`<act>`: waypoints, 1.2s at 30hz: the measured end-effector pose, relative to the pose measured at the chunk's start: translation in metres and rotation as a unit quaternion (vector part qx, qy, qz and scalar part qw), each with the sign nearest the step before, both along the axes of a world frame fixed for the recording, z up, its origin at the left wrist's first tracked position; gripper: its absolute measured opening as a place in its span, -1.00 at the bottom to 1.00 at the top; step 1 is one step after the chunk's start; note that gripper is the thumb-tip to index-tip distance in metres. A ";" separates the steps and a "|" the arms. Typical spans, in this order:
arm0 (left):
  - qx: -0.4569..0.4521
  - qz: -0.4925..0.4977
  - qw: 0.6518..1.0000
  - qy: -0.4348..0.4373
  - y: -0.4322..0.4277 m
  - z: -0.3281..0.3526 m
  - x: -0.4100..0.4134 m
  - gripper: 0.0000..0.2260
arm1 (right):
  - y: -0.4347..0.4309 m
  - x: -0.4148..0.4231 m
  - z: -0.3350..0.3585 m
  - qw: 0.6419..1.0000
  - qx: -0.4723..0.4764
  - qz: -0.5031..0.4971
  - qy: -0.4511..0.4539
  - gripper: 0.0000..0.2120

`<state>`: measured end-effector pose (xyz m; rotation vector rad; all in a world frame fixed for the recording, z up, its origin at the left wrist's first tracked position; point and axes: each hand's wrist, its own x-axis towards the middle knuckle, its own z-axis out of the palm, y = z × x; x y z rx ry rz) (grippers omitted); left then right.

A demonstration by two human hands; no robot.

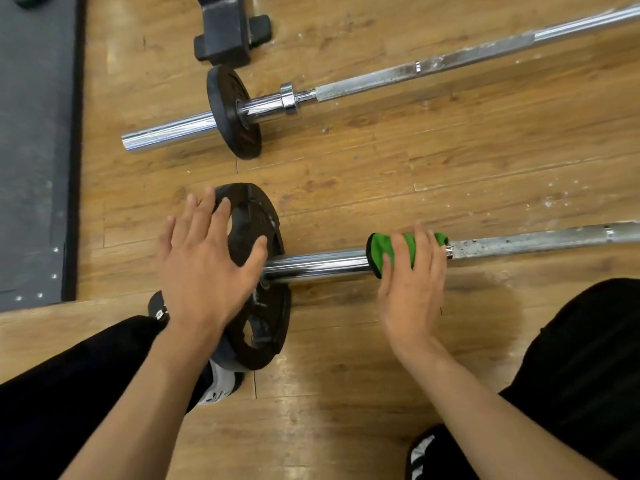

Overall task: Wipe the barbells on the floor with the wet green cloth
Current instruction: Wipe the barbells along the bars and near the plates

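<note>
One green cloth (376,251) round nearer barbell (311,265), right hand (412,299) fingers (421,242) gripping it, left hand (204,275) flat on plate (265,318)

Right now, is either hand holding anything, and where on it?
The right hand grips the cloth, wrapped round the near bar where sleeve meets shaft. The left hand rests flat against the plate, holding nothing.

your polished chrome barbell sleeve (315,265) gleams; its grey metal shaft (519,242) is dull and pitted. the green cloth (377,251) looks matt, the round black plate (273,317) perhaps cast iron, the wooden floor (381,174) lightly glossy.
</note>
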<state>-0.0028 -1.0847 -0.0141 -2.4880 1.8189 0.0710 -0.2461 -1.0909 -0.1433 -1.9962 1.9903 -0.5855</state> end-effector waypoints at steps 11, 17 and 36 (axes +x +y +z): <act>-0.022 0.044 0.999 0.000 -0.010 -0.004 0.008 -0.27 | -0.020 -0.002 -0.003 0.999 -0.014 0.035 -0.011 -0.65; -0.034 0.022 0.999 -0.021 -0.003 -0.010 0.004 -0.22 | -0.073 0.001 0.005 0.997 0.071 0.001 0.002 -0.67; -0.011 0.037 0.999 0.025 -0.049 0.005 0.014 -0.28 | -0.081 0.006 0.020 0.994 0.100 0.033 0.036 -0.72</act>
